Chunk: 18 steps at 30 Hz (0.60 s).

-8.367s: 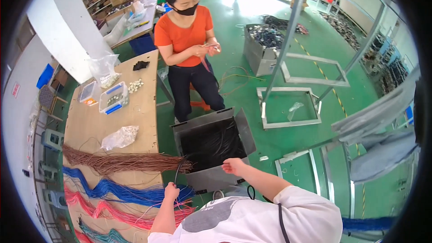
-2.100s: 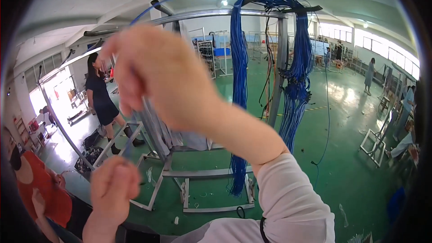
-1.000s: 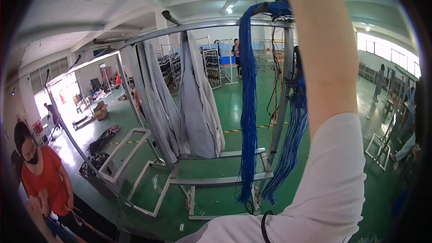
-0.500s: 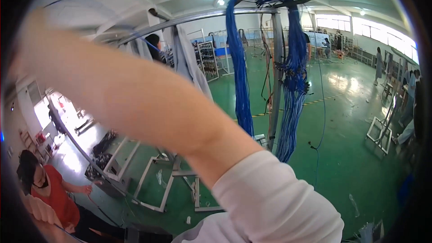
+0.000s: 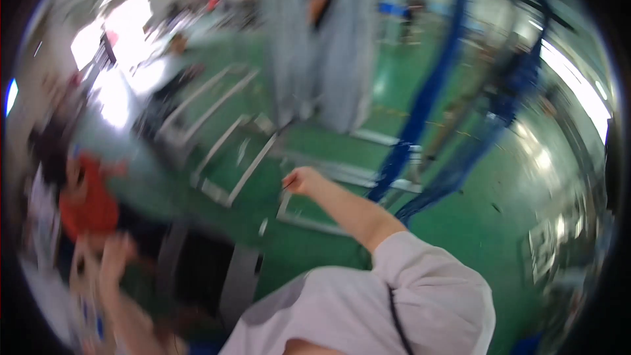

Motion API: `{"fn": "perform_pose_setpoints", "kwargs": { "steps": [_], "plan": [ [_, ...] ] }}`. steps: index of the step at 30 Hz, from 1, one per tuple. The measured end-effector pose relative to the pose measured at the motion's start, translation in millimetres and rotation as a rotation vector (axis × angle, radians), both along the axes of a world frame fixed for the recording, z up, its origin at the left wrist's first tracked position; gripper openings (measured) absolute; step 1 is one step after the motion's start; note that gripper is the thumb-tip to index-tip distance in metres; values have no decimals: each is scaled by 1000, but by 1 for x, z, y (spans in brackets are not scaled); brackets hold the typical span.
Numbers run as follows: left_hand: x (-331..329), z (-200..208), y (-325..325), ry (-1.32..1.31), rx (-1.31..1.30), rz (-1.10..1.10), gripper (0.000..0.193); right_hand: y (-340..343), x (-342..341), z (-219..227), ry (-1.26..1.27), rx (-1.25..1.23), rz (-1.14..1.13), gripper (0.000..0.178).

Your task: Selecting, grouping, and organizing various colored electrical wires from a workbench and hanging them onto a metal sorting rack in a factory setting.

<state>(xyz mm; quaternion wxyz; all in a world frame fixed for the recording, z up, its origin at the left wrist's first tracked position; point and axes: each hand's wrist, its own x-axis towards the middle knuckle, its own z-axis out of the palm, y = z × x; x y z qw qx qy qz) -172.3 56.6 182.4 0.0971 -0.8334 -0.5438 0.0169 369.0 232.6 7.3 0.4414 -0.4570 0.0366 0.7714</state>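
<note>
My right hand [image 5: 300, 180] is stretched out in front of me at mid-height, its fingers closed in a pinch. A short piece of thin dark wire [image 5: 287, 186] shows at the fingertips; where the rest of it runs I cannot make out. At the lower left my left hand [image 5: 117, 253] is raised, smeared by motion, and its fingers cannot be read. Right of my right hand hangs a long bundle of blue wires [image 5: 420, 115], with a second blue bundle [image 5: 490, 131] beyond it. Neither hand touches the bundles.
Grey cloth [image 5: 289, 46] hangs ahead. White metal frames [image 5: 246, 171] stand on the green floor [image 5: 460, 243]. A person in a red top [image 5: 89, 207] is close on my left, by a dark box-like thing [image 5: 204, 266]. Another person [image 5: 412, 16] stands far back.
My right arm has come down from the upper left to the middle. The view has swung left and down, so the blue bundles now lie farther right and tilted. My left hand shows more fully.
</note>
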Motion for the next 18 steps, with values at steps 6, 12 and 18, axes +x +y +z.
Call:
{"fn": "perform_pose_setpoints", "kwargs": {
  "steps": [6,12,18],
  "plan": [
    [18,-27,61,-324,209,216,24,-86,-57,23,-482,216,557,52],
    [70,-90,60,-451,26,678,27,-107,25,-37,-329,-33,631,29],
    [87,-139,22,-574,110,861,24,-57,68,-65,-499,-226,538,12]
  ]
}}
